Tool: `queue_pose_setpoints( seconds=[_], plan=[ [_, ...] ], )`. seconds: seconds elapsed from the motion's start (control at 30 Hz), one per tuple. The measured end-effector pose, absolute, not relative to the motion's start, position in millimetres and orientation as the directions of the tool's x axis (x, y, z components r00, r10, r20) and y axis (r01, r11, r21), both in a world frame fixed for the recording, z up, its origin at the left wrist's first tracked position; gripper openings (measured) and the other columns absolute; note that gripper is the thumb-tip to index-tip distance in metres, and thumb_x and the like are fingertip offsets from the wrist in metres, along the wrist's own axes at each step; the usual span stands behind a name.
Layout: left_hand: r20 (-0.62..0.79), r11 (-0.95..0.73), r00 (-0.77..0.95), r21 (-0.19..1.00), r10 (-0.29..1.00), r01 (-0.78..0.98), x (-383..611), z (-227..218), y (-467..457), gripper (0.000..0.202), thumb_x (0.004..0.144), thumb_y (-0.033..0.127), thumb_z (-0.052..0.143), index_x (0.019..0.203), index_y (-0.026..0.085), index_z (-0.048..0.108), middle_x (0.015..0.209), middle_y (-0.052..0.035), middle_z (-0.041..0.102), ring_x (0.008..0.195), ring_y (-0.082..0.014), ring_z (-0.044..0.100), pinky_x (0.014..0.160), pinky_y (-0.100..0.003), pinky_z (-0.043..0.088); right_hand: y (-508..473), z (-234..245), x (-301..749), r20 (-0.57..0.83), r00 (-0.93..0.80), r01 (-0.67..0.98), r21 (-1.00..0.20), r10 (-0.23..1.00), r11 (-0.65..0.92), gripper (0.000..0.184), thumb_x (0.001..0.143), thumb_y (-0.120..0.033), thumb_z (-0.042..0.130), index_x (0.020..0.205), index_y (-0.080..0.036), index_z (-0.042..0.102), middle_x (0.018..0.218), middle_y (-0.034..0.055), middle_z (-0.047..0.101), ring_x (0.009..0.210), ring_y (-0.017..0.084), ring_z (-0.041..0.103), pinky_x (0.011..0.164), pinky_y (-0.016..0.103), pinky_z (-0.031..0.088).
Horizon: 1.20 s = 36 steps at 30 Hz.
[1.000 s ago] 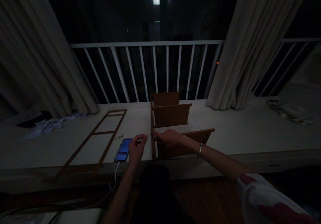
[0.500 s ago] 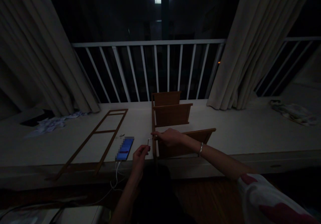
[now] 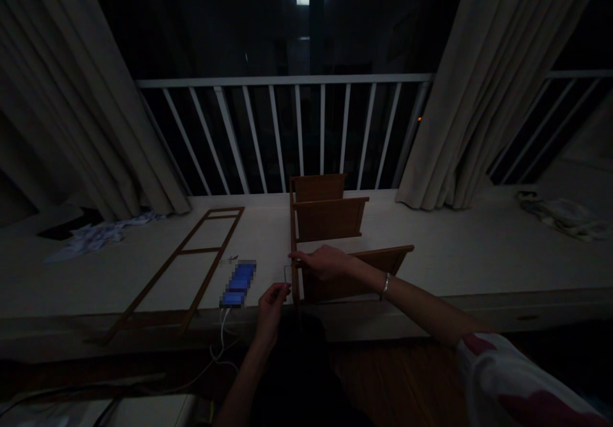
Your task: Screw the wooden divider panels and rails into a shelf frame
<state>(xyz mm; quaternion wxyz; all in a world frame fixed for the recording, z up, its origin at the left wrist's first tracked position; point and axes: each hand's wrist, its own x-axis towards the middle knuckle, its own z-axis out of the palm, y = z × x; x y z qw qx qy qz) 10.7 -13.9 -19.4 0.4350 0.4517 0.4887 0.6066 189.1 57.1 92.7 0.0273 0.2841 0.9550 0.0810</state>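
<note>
Pinching a bent metal key between thumb and fingertips of the left hand, the key's far end set against the near side rail of a wooden rack close to the near edge of the worktop. Right hand closed over the nearest board at its joint with that rail, seemingly bracing it against the turning. Lying flat well to the left, a matching side frame, likely kept within reach. Between the two, a lit phone, cable dropping off the near edge.
</note>
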Motion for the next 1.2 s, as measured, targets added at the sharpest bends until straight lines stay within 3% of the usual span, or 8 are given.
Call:
queue_pose_setpoints(
  seconds=[0.23,0.67,0.93,1.2],
  plan=[
    [0.115,-0.135,-0.2,0.987,0.973,-0.088,11,-25,-8,0.026,0.064,0.04,0.059,0.073,0.016,0.061,0.067,-0.0012,0.058,0.065,-0.0122,0.05,0.062,-0.021,0.036,57,94,190,0.0,-0.84,0.536,0.148,0.542,0.831,0.067,0.074,-0.027,0.047,0.129,-0.021,0.009,0.094,0.0098,0.061,0.078,0.022,0.059,0.063,0.026,0.037],
    [0.132,-0.15,-0.194,0.986,0.972,-0.078,6,-34,18,0.024,0.063,0.034,0.06,0.077,0.015,0.062,0.073,-0.0025,0.06,0.068,-0.0131,0.051,0.062,-0.021,0.037,55,98,189,-0.035,-0.834,0.545,0.111,0.551,0.831,0.065,0.074,-0.024,0.048,0.128,-0.021,0.014,0.098,0.0108,0.06,0.081,0.021,0.058,0.066,0.026,0.037],
    [0.126,-0.15,-0.221,0.984,0.967,-0.095,4,-29,33,0.025,0.058,0.033,0.063,0.074,0.015,0.064,0.071,-0.0041,0.062,0.067,-0.0147,0.053,0.062,-0.023,0.039,57,94,188,-0.027,-0.841,0.531,0.15,0.54,0.834,0.068,0.073,-0.024,0.048,0.129,-0.02,0.011,0.098,0.0112,0.06,0.081,0.022,0.058,0.064,0.026,0.037],
    [0.149,-0.152,-0.172,0.988,0.974,-0.004,-1,-41,44,0.031,0.063,0.038,0.058,0.079,0.013,0.063,0.072,-0.0041,0.061,0.067,-0.0145,0.053,0.061,-0.023,0.038,60,90,189,0.0,-0.851,0.518,0.167,0.525,0.839,0.068,0.072,-0.026,0.048,0.129,-0.021,0.01,0.096,0.0103,0.06,0.08,0.023,0.058,0.063,0.027,0.037]
  ],
)
